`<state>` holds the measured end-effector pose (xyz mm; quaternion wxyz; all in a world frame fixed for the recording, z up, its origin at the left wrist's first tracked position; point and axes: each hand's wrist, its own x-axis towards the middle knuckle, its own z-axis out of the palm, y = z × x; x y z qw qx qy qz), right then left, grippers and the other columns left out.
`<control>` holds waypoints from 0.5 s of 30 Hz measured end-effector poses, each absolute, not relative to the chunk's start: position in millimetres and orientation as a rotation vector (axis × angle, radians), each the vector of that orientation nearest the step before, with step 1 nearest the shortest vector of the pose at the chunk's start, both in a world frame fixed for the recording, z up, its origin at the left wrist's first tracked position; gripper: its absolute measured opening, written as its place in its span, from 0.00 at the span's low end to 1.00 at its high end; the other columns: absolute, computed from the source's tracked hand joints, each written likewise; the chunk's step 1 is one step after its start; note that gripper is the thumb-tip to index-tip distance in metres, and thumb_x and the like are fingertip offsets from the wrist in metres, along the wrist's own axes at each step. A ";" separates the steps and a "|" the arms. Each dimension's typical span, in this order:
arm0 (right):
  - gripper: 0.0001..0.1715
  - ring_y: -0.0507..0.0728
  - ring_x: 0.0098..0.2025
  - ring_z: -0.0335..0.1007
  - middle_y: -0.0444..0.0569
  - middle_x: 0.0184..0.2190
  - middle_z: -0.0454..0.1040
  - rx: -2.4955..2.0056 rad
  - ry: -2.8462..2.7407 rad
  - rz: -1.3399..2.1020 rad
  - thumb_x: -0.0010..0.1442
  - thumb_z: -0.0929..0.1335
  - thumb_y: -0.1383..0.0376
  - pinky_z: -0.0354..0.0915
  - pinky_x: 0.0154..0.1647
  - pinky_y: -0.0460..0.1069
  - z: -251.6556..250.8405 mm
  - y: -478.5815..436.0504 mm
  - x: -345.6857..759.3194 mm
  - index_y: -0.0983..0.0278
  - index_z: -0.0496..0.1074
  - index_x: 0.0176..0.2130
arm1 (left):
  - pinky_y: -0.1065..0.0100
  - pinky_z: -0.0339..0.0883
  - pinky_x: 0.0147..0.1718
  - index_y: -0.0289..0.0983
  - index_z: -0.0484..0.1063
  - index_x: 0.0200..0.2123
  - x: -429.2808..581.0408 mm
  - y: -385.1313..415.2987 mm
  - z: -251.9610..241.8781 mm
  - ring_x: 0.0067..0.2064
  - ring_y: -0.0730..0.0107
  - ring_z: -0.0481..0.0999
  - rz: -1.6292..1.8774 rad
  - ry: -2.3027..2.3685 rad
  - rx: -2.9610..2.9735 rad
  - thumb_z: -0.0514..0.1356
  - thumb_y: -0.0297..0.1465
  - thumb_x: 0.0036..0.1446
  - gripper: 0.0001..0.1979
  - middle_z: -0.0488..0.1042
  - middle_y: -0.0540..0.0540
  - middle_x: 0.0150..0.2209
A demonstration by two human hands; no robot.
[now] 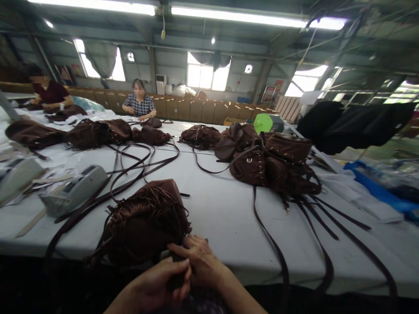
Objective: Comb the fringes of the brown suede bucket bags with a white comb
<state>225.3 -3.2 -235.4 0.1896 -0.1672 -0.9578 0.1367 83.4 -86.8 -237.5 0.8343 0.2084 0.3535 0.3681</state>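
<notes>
A dark brown fringed bag (147, 222) lies at the table's front edge, its fringe gathered on top. At its lower right corner is my right hand (201, 259), thumb and fingers closed at the bag's edge. Just below and to the left, my left hand (163, 279) is curled, thumb over the fingers, around something dark that I cannot make out. Both hands are close together, partly overlapping in view. A small pale piece shows between them and the bag. The underside of the bag and the fingertips are hidden.
More brown bags (248, 168) are piled at right, their straps (271, 240) hanging over the front edge. Another row of bags (98, 133) lies at left. A grey tape dispenser (73, 189) stands on the white table (216, 209). Two people sit across the table.
</notes>
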 end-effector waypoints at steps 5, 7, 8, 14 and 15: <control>0.14 0.54 0.29 0.67 0.44 0.27 0.74 -0.559 -2.546 0.504 0.56 0.68 0.58 0.60 0.31 0.46 -239.3 -19.6 223.3 0.54 0.76 0.43 | 0.71 0.55 0.19 0.33 0.75 0.25 64.8 -106.9 -218.4 0.18 0.73 0.67 0.656 0.703 0.597 0.55 0.50 0.58 0.26 0.74 0.40 0.21; 0.13 0.52 0.29 0.68 0.43 0.28 0.75 -0.597 -2.452 0.724 0.59 0.66 0.59 0.60 0.30 0.44 -233.9 -25.1 223.6 0.56 0.76 0.42 | 0.68 0.58 0.22 0.32 0.78 0.23 48.1 -116.6 -215.1 0.19 0.70 0.66 0.561 0.709 0.733 0.54 0.55 0.55 0.31 0.74 0.39 0.22; 0.13 0.52 0.29 0.68 0.43 0.28 0.74 -0.597 -2.396 0.869 0.60 0.65 0.59 0.60 0.30 0.44 -229.2 -27.6 224.2 0.57 0.76 0.42 | 0.66 0.59 0.23 0.32 0.79 0.23 40.3 -121.0 -215.6 0.19 0.70 0.65 0.519 0.723 0.789 0.54 0.57 0.53 0.33 0.74 0.39 0.21; 0.18 0.51 0.29 0.64 0.41 0.27 0.69 -0.510 -2.099 1.544 0.63 0.63 0.56 0.61 0.30 0.44 -198.4 -40.7 229.2 0.65 0.75 0.38 | 0.64 0.66 0.39 0.33 0.79 0.39 39.5 -119.9 -238.2 0.37 0.60 0.75 0.644 0.711 0.520 0.60 0.63 0.35 0.41 0.78 0.38 0.36; 0.18 0.51 0.30 0.65 0.42 0.28 0.69 -0.496 -2.086 1.552 0.63 0.63 0.55 0.62 0.31 0.44 -195.9 -42.2 229.9 0.65 0.75 0.39 | 0.65 0.65 0.43 0.35 0.79 0.40 46.2 -114.6 -240.6 0.42 0.59 0.75 0.715 0.706 0.457 0.63 0.62 0.33 0.40 0.78 0.39 0.40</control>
